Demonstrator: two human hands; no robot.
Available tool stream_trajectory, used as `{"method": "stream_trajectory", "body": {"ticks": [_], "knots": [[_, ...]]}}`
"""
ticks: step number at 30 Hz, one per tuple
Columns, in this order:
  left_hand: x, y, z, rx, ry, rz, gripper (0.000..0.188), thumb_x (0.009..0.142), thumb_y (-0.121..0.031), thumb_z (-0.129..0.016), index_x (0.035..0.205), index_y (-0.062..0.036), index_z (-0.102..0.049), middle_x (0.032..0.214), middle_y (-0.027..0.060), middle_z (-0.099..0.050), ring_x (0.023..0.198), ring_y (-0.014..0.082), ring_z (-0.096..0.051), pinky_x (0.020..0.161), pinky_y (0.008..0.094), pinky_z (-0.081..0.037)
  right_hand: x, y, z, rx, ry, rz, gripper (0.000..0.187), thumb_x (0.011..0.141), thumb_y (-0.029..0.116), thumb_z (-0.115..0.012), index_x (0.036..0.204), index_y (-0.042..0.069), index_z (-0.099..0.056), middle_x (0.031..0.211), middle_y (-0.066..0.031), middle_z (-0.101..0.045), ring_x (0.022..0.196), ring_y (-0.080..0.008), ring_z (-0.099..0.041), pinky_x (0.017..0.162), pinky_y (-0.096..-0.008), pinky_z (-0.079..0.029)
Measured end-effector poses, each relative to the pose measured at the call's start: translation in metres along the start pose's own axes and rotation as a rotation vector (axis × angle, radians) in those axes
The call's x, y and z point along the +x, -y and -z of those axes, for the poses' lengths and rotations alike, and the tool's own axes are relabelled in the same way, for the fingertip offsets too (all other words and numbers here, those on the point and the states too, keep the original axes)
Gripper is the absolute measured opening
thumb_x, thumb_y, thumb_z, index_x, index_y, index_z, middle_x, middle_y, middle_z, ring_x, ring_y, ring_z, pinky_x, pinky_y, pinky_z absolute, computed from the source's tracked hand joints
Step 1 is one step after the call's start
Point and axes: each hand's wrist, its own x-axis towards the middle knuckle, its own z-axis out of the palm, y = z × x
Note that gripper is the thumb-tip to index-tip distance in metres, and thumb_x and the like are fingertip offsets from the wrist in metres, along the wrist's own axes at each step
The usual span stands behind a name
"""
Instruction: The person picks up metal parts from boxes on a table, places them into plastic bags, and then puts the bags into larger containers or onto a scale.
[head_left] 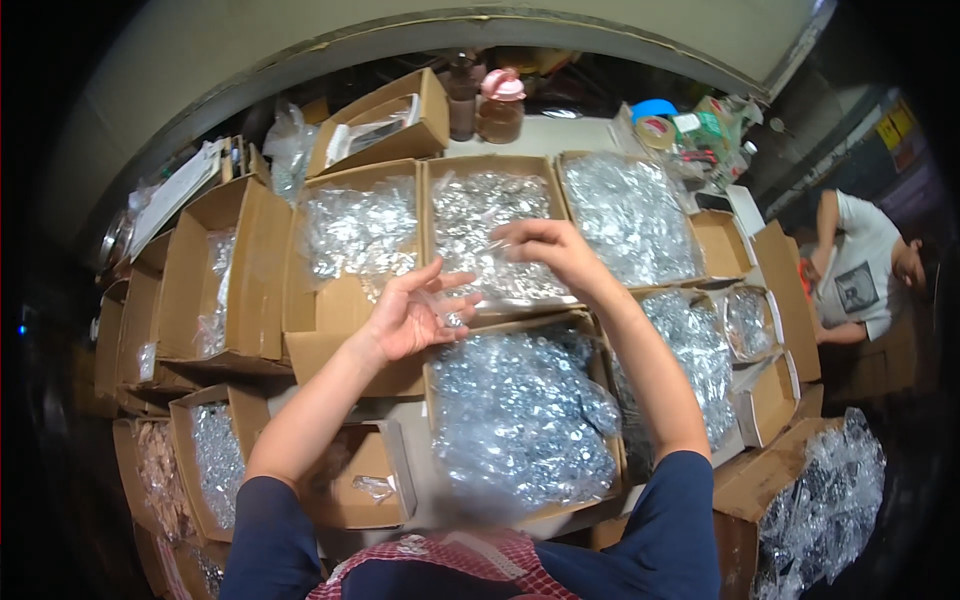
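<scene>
Left grip (408, 314), upturned; shiny packet (453, 320) inside

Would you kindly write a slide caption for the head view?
Left hand, palm up, and right hand, fingers bent, above cardboard boxes of shiny parts.

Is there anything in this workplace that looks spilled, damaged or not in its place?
I see no clear spill or damage. Only the clear plastic at lower right looks untidy: it bulges over the rim of its cardboard box.
</scene>
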Motion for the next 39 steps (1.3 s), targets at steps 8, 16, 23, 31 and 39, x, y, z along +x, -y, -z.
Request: {"method": "stream_trajectory", "body": {"ticks": [8, 16, 23, 31, 39], "knots": [[0.015, 0.014, -0.006, 0.023, 0.014, -0.083, 0.037, 0.08, 0.007, -0.049, 0.116, -0.0002, -0.049, 0.099, 0.008, -0.055, 0.083, 0.0189, -0.061, 0.058, 0.0277, -0.058, -0.043, -0.085, 0.145, -1.255, -0.465, -0.618, 0.045, 0.073, 0.03, -0.072, 0.105, 0.0, -0.067, 0.107, -0.0234, -0.065, 0.098, -0.0388, -0.063, 0.086, -0.0424, -0.051], [-0.03, 0.029, -0.001, 0.16, -0.031, -0.021, 0.037, 0.084, 0.002, -0.053, 0.121, 0.0025, -0.051, 0.112, 0.0121, -0.059, 0.096, 0.0224, -0.063, 0.077, 0.0371, -0.058, -0.092, -0.072, 0.164, -0.818, -0.529, -0.438, 0.023, 0.077, 0.023, -0.065, 0.084, 0.003, -0.074, 0.076, -0.0114, -0.071, 0.072, -0.0218, -0.067, 0.07, -0.0343, -0.049], [-0.028, 0.061, -0.013, 0.181, -0.074, -0.11, 0.032, 0.093, -0.011, -0.058, 0.121, 0.0027, -0.051, 0.095, 0.0051, -0.061, 0.083, 0.0151, -0.065, 0.068, 0.0335, -0.059, -0.097, -0.011, 0.14, -1.122, -0.887, -0.19, 0.031, 0.081, 0.035, -0.066, 0.079, 0.004, -0.067, 0.074, -0.0174, -0.066, 0.072, -0.0374, -0.064, 0.065, -0.0455, -0.048], [-0.037, 0.077, -0.036, 0.196, 0.008, -0.102, 0.041, 0.096, -0.021, -0.055, 0.127, 0.0041, -0.047, 0.099, 0.0101, -0.062, 0.087, 0.0194, -0.066, 0.07, 0.0357, -0.061, -0.114, 0.009, 0.158, -0.524, -1.006, 0.072, 0.028, 0.086, 0.027, -0.068, 0.08, 0.0, -0.066, 0.071, -0.0077, -0.069, 0.065, -0.0133, -0.065, 0.061, -0.0314, -0.05], [-0.043, 0.09, -0.048, 0.024, 0.092, -0.004, 0.041, 0.097, -0.026, -0.05, 0.126, 0.0023, -0.047, 0.11, 0.0195, -0.06, 0.098, 0.0332, -0.065, 0.077, 0.0452, -0.06, -0.125, 0.091, -0.002, -0.271, -0.015, -0.05, 0.027, 0.093, 0.025, -0.063, 0.104, 0.001, -0.068, 0.086, -0.0068, -0.07, 0.078, -0.011, -0.065, 0.071, -0.0273, -0.053]]}}
